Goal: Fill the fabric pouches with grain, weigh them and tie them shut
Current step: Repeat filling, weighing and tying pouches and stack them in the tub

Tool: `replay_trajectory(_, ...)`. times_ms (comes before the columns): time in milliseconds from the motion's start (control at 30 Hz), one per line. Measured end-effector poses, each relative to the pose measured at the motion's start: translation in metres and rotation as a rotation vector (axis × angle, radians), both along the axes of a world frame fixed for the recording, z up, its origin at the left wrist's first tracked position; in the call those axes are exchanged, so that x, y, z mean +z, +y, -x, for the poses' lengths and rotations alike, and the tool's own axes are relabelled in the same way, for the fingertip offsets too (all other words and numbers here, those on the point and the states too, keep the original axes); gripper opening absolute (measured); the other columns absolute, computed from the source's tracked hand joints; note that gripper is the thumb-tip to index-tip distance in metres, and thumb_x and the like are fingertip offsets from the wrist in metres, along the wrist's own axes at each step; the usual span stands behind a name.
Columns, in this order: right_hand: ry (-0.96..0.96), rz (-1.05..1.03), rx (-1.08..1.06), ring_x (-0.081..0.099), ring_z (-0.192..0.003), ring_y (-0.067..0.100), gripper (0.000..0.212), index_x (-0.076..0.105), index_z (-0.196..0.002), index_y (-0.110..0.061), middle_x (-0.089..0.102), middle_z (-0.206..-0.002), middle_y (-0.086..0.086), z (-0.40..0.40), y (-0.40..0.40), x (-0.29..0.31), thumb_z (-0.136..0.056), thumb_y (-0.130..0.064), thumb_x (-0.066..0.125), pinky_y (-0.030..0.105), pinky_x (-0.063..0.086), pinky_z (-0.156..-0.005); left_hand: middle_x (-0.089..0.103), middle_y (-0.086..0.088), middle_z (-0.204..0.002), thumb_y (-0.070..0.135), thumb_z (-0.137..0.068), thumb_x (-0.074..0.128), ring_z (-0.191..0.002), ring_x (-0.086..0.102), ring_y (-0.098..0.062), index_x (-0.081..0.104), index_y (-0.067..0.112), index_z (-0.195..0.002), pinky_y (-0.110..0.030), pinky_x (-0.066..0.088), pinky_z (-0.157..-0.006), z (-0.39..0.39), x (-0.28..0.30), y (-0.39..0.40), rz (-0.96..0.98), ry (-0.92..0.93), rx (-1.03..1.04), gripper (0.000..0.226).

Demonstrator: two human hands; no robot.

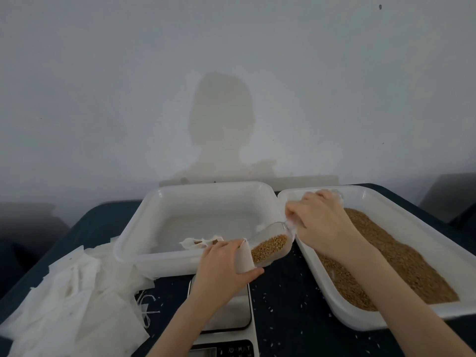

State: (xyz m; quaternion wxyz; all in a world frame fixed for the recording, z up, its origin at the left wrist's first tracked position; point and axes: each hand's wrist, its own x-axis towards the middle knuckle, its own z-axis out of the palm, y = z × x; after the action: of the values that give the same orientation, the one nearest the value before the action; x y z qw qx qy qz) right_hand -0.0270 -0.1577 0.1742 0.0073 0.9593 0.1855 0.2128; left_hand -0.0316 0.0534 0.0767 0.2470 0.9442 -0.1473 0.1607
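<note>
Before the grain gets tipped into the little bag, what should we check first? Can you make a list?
1. Scoop has grain in it: ok, a heap of brown grain shows through the clear plastic.
2. Right hand has a grip on the scoop's handle: ok.
3. Left hand holds the pouch against the scoop's mouth: ok.
4. Pouch mouth is open wide enough: cannot tell, the hand and the scoop hide it.
5. Scale is free for weighing: ok, nothing lies on the part that shows.
6. Scale is on and reads zero: cannot tell, its display is cut off at the frame's edge.
</note>
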Motion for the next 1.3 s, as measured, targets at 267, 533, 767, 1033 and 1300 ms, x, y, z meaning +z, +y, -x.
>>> replay_trajectory(267, -0.354, 0.138, 0.045, 0.056, -0.07, 0.022, 0.015, 0.061, -0.066, -0.016, 0.056, -0.056, -0.004, 0.001, 0.012, 0.013, -0.061, -0.003, 0.065, 0.035, 0.029, -0.092, 0.038, 0.031, -0.084, 0.069, -0.066, 0.055, -0.087, 0.044, 0.002, 0.051, 0.028, -0.125, -0.02, 0.036, -0.082, 0.001, -0.002, -0.01, 0.155, -0.026, 0.024, 0.071)
replay_trajectory(533, -0.344, 0.108, 0.048, 0.058, -0.073, 0.022, 0.019, 0.065, -0.071, -0.016, 0.062, -0.06, -0.004, 0.002, 0.011, 0.016, -0.06, 0.0, 0.066, 0.037, 0.033, -0.095, 0.04, 0.03, -0.087, 0.072, -0.061, 0.051, -0.09, 0.044, 0.0, 0.053, 0.027, -0.123, -0.023, 0.039, -0.086, 0.003, 0.002, -0.01, 0.203, -0.034, 0.022, 0.076)
replay_trajectory(767, -0.399, 0.189, 0.082, 0.058, -0.072, 0.024, 0.015, 0.065, -0.068, -0.015, 0.06, -0.059, -0.003, 0.005, 0.019, 0.027, -0.061, -0.003, 0.06, 0.035, 0.028, -0.093, 0.042, 0.024, -0.097, 0.071, -0.065, 0.055, -0.094, 0.042, -0.001, 0.048, 0.029, -0.129, -0.022, 0.037, -0.087, 0.002, 0.001, -0.013, 0.208, 0.004, 0.043, 0.077)
replay_trajectory(1033, -0.358, 0.285, 0.072, 0.056, -0.079, 0.021, 0.023, 0.064, -0.07, -0.018, 0.059, -0.06, -0.005, 0.009, 0.027, 0.04, -0.066, -0.008, 0.044, 0.031, 0.024, -0.095, 0.034, 0.036, -0.082, 0.072, -0.063, 0.053, -0.086, 0.04, 0.001, 0.055, 0.029, -0.114, -0.023, 0.034, -0.083, 0.003, 0.004, -0.018, 0.247, -0.013, 0.032, 0.067)
replay_trajectory(1300, -0.34, 0.299, 0.059, 0.056, -0.082, 0.02, 0.028, 0.066, -0.074, -0.018, 0.061, -0.065, -0.005, 0.011, 0.027, 0.037, -0.07, -0.009, 0.04, 0.03, 0.021, -0.097, 0.036, 0.035, -0.081, 0.068, -0.064, 0.057, -0.085, 0.044, -0.001, 0.055, 0.03, -0.106, -0.023, 0.037, -0.083, 0.003, 0.003, -0.018, 0.24, -0.019, 0.014, 0.057)
